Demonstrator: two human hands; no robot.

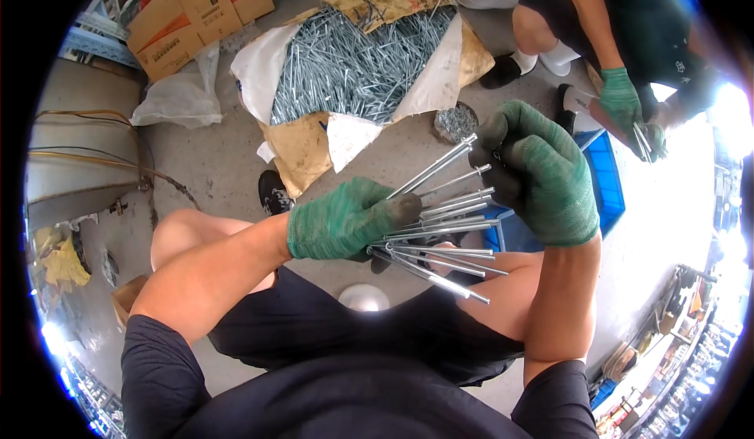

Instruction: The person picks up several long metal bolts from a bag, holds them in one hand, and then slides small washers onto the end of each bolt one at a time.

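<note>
Rods [440, 231], long and silvery, fan out from my left hand [345, 219] at the middle of the frame, just above my lap. My left fingers are curled and pressed together around the near ends of the bundle, so the thin metal pieces spread toward the right like spokes. My right hand [542, 176], right of centre, has its fingertips pinched on the far end of the uppermost rod, thumb against the other fingers. Both my hands wear green knit gloves with dark palms.

Toward the top centre of the frame lies a heap of the same rods [357, 66] on torn sacking [302, 152] spread over the concrete floor [212, 164]. Cardboard boxes [196, 11] sit in the upper left. In the upper right, another person's gloved hand [620, 97] holds a few rods of its own, above a blue crate [605, 184] that shows behind my right hand.
</note>
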